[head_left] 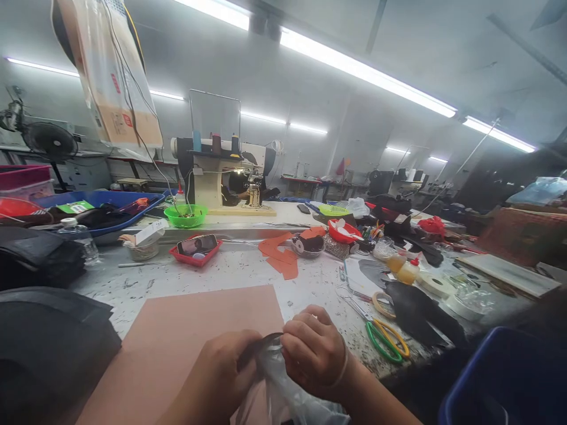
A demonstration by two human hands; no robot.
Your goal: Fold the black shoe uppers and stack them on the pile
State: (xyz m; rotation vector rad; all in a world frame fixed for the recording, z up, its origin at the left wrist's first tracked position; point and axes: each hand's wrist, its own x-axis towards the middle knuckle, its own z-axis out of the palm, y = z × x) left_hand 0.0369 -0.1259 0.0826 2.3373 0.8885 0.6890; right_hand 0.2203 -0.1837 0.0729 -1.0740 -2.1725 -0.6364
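My left hand (227,363) and my right hand (312,349) are close together at the near edge of the table. Between them is a translucent plastic bag (272,369), with a dark curved edge showing at its top. The fingers of my left hand are closed on that edge from the left, and my right hand, in a near fist, grips it from the right. The lower bag hangs below my hands and is cut off by the frame. What lies inside it I cannot make out. Beneath my hands, a flat pinkish-brown sheet (208,319) covers the tabletop.
Green-and-orange-handled scissors (383,336) lie right of my hands, near a tape roll (383,304) and black pieces (416,313). Black stacked material (48,354) stands left. A blue bin (487,378) is at lower right. Farther back are a red tray (195,251) and a sewing machine (225,171).
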